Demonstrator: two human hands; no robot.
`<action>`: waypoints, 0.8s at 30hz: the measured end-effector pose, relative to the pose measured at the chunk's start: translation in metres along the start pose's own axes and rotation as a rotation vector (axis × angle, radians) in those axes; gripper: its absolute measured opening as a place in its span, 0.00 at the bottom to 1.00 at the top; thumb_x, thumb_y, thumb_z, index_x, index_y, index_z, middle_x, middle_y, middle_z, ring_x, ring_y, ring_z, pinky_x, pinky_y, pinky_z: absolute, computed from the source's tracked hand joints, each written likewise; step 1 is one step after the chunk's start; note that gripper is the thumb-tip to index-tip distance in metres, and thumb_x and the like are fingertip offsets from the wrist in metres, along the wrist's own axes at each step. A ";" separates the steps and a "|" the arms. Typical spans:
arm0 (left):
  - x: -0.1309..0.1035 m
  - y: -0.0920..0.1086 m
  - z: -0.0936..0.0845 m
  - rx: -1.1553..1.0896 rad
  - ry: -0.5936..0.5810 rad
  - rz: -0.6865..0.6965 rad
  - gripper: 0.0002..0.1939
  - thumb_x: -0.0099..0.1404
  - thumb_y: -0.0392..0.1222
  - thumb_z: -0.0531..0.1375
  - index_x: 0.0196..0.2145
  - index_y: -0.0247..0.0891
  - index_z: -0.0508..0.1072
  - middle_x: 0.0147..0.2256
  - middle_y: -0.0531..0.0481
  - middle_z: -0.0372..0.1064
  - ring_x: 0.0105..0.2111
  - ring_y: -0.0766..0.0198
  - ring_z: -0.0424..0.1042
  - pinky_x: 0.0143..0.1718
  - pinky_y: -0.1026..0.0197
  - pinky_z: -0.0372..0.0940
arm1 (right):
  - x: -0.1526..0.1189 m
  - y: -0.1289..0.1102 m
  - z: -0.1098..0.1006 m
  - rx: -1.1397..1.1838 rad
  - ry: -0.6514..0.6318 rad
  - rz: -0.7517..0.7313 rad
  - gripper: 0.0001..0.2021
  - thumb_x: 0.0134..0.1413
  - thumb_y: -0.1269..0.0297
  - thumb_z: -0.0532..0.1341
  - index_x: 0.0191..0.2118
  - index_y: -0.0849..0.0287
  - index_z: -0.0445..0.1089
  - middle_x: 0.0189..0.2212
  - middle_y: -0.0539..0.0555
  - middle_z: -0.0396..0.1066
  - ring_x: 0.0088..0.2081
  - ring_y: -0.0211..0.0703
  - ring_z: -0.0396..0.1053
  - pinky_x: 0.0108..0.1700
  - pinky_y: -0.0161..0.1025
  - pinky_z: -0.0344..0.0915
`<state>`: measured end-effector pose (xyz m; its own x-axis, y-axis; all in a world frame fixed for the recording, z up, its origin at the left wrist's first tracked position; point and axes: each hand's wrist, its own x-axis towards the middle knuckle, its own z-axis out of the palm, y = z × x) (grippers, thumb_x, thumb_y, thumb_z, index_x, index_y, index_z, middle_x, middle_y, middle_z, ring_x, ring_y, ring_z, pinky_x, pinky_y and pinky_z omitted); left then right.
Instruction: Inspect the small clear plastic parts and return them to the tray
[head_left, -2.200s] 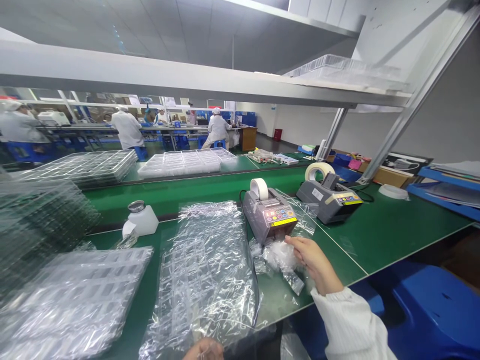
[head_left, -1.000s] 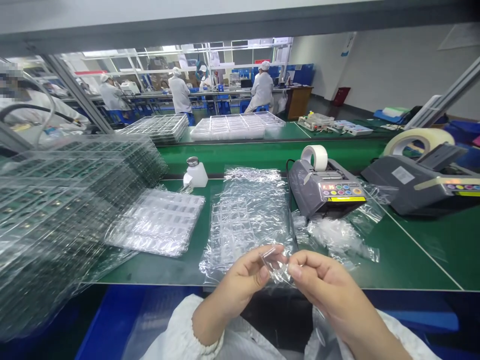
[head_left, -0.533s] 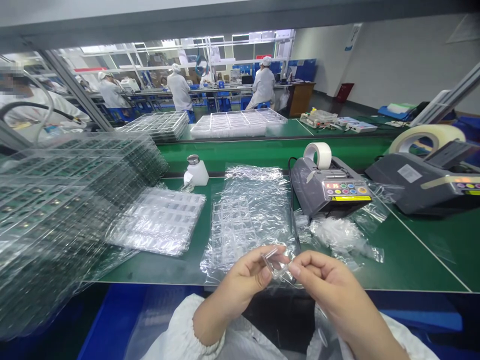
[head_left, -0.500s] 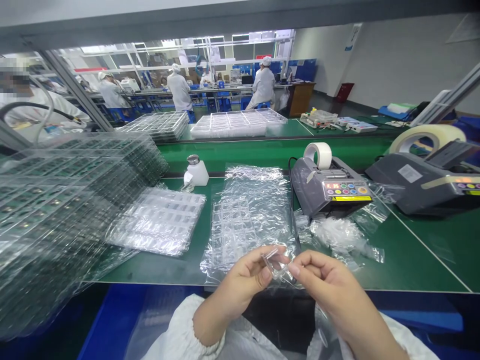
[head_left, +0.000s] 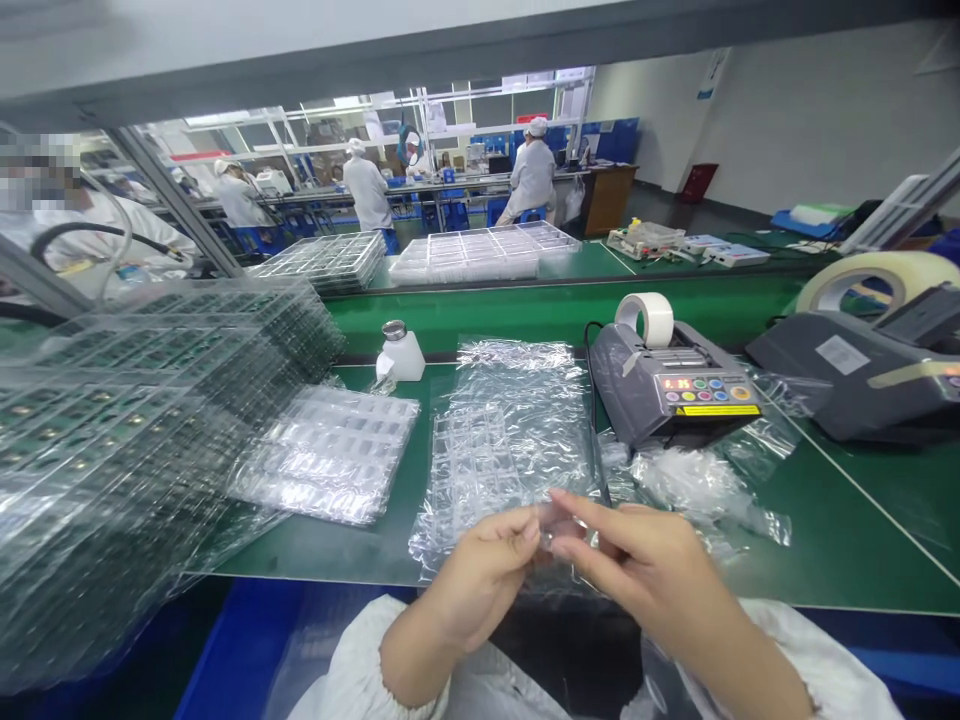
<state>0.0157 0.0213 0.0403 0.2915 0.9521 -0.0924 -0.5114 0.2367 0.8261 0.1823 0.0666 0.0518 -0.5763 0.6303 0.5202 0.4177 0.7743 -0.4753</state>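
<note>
While holding small clear piece (head_left: 550,525) in left fingers (head_left: 517,547), now spreading right fingers (head_left: 604,517) wider around it, seemingly adjusting hold; cannot tell if gripping.

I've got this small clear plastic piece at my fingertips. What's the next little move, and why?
Perhaps gently close your right hand's thumb and index finger on the small clear plastic piece. They look spread at its right side, while your left hand pinches its left. I can't tell whether the right fingertips already touch it.
</note>
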 end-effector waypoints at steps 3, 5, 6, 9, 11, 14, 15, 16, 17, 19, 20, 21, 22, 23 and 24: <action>0.007 0.016 0.002 0.094 0.118 -0.023 0.18 0.65 0.49 0.51 0.39 0.36 0.76 0.36 0.45 0.71 0.41 0.59 0.66 0.45 0.57 0.57 | 0.011 0.006 0.006 -0.235 0.069 -0.178 0.15 0.62 0.62 0.53 0.49 0.65 0.68 0.17 0.47 0.66 0.19 0.37 0.63 0.25 0.36 0.59; 0.018 0.029 0.001 0.232 0.152 -0.037 0.19 0.64 0.52 0.53 0.32 0.36 0.76 0.29 0.49 0.69 0.34 0.63 0.65 0.41 0.59 0.57 | 0.019 0.011 0.008 -0.377 0.099 -0.234 0.17 0.63 0.62 0.50 0.51 0.67 0.66 0.16 0.47 0.65 0.17 0.39 0.62 0.23 0.37 0.58; 0.026 0.036 -0.001 0.312 0.138 -0.048 0.18 0.63 0.53 0.54 0.30 0.36 0.75 0.27 0.50 0.68 0.32 0.65 0.65 0.39 0.60 0.57 | 0.022 0.013 0.009 -0.428 0.106 -0.231 0.19 0.64 0.61 0.48 0.52 0.68 0.64 0.15 0.47 0.64 0.16 0.39 0.62 0.21 0.38 0.57; 0.066 0.067 -0.014 0.553 0.043 -0.078 0.18 0.62 0.54 0.55 0.31 0.36 0.75 0.34 0.48 0.72 0.35 0.65 0.67 0.41 0.61 0.59 | 0.028 0.025 0.006 -0.414 0.082 -0.102 0.27 0.65 0.55 0.44 0.60 0.71 0.52 0.12 0.45 0.61 0.13 0.40 0.60 0.16 0.35 0.55; 0.107 0.094 -0.030 0.780 0.075 -0.076 0.18 0.63 0.53 0.54 0.35 0.36 0.75 0.40 0.46 0.73 0.37 0.64 0.69 0.41 0.61 0.61 | 0.027 0.034 0.003 -0.270 0.035 0.033 0.29 0.65 0.55 0.45 0.64 0.68 0.41 0.12 0.42 0.61 0.12 0.37 0.60 0.13 0.31 0.54; 0.179 0.137 -0.068 1.048 0.351 -0.049 0.16 0.66 0.46 0.52 0.43 0.33 0.71 0.38 0.44 0.74 0.36 0.65 0.71 0.40 0.61 0.63 | 0.018 0.050 -0.002 -0.093 -0.045 0.173 0.30 0.64 0.59 0.48 0.66 0.60 0.34 0.13 0.39 0.60 0.12 0.34 0.59 0.13 0.27 0.54; 0.202 0.149 -0.083 1.095 0.440 -0.047 0.16 0.67 0.45 0.50 0.44 0.31 0.70 0.39 0.42 0.74 0.37 0.65 0.71 0.41 0.60 0.63 | 0.015 0.055 -0.003 -0.070 -0.079 0.194 0.29 0.64 0.59 0.48 0.66 0.59 0.36 0.12 0.39 0.60 0.12 0.34 0.59 0.13 0.28 0.54; 0.222 0.159 -0.099 1.149 0.533 -0.053 0.16 0.67 0.45 0.50 0.43 0.30 0.70 0.40 0.42 0.73 0.38 0.64 0.71 0.42 0.58 0.63 | 0.011 0.060 -0.004 -0.064 -0.121 0.213 0.29 0.63 0.60 0.49 0.65 0.59 0.39 0.12 0.40 0.60 0.12 0.34 0.60 0.13 0.28 0.54; 0.238 0.167 -0.115 1.204 0.630 -0.069 0.16 0.67 0.46 0.52 0.43 0.31 0.69 0.41 0.43 0.71 0.39 0.62 0.70 0.43 0.55 0.64 | 0.007 0.064 -0.004 -0.066 -0.165 0.230 0.28 0.63 0.60 0.49 0.65 0.59 0.42 0.12 0.40 0.60 0.12 0.35 0.60 0.14 0.29 0.54; 0.260 0.174 -0.146 1.316 0.803 -0.126 0.15 0.64 0.47 0.55 0.43 0.33 0.69 0.44 0.44 0.69 0.43 0.59 0.69 0.46 0.49 0.63 | 0.002 0.068 -0.004 -0.088 -0.252 0.262 0.25 0.61 0.61 0.50 0.63 0.60 0.49 0.13 0.42 0.62 0.14 0.37 0.62 0.15 0.31 0.54; 0.264 0.174 -0.159 1.365 0.879 -0.156 0.15 0.64 0.47 0.55 0.44 0.33 0.69 0.46 0.44 0.67 0.46 0.57 0.67 0.48 0.47 0.61 | 0.000 0.069 -0.004 -0.109 -0.290 0.276 0.24 0.60 0.62 0.51 0.62 0.60 0.53 0.14 0.44 0.64 0.15 0.38 0.63 0.16 0.32 0.55; 0.266 0.172 -0.170 1.410 0.946 -0.184 0.16 0.63 0.47 0.56 0.44 0.34 0.68 0.48 0.43 0.66 0.49 0.55 0.65 0.50 0.44 0.59 | 0.000 0.068 -0.005 -0.137 -0.327 0.281 0.23 0.59 0.62 0.52 0.60 0.59 0.55 0.15 0.45 0.65 0.15 0.39 0.64 0.16 0.33 0.55; 0.266 0.169 -0.179 1.450 1.005 -0.207 0.16 0.63 0.47 0.56 0.46 0.35 0.68 0.50 0.43 0.63 0.51 0.53 0.62 0.52 0.43 0.57 | 0.001 0.067 -0.005 -0.166 -0.363 0.274 0.22 0.58 0.63 0.53 0.59 0.59 0.58 0.16 0.46 0.67 0.16 0.40 0.66 0.17 0.33 0.55; 0.265 0.166 -0.184 1.486 1.057 -0.222 0.18 0.64 0.47 0.55 0.48 0.35 0.66 0.52 0.42 0.61 0.53 0.51 0.60 0.53 0.41 0.54 | 0.004 0.065 -0.006 -0.195 -0.396 0.257 0.21 0.57 0.64 0.55 0.57 0.58 0.61 0.17 0.48 0.69 0.18 0.42 0.67 0.18 0.34 0.56; 0.264 0.164 -0.187 1.521 1.099 -0.227 0.20 0.65 0.47 0.53 0.51 0.35 0.64 0.54 0.41 0.58 0.55 0.49 0.57 0.54 0.40 0.52 | 0.009 0.063 -0.006 -0.222 -0.430 0.241 0.20 0.56 0.65 0.56 0.55 0.56 0.63 0.19 0.48 0.70 0.19 0.43 0.68 0.20 0.35 0.56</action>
<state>-0.1421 0.3475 0.0471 -0.6485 0.7611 -0.0138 0.6892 0.5947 0.4139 0.2075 0.1213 0.0303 -0.6618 0.7476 0.0559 0.6852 0.6334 -0.3597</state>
